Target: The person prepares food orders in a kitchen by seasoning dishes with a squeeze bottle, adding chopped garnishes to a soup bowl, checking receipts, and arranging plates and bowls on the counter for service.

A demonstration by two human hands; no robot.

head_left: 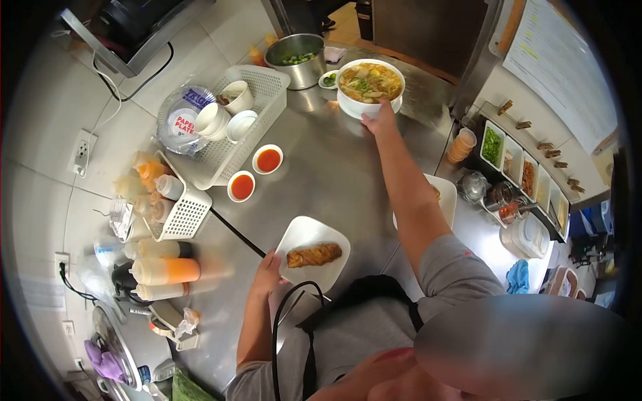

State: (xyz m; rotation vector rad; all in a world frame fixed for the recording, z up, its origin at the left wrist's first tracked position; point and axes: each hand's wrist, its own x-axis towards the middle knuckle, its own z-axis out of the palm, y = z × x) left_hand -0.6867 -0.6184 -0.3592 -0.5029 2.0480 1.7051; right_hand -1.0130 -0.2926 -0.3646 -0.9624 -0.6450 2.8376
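My left hand (269, 273) grips the edge of a white square plate (294, 234), tilted a little, with a browned fried roll (314, 255) lying on it. At the far end of the counter, my stretched-out right hand (381, 120) is closed on the near side of a white bowl of noodle soup (370, 83). The bowl sits on a white saucer (348, 112); my fingers underneath are partly hidden. Beside the bowl stands a small dish of green citrus halves (328, 79). Another white plate (446, 190) with browned food is partly covered by my right arm.
Two cups of red sauce (269, 160) stand on the steel counter. Leftward are a white basket (241, 144) with bowls and paper plates, and several squeeze bottles (166, 271). A steel pot (295, 61) stands at the back; a topping rack (525, 175) is at right.
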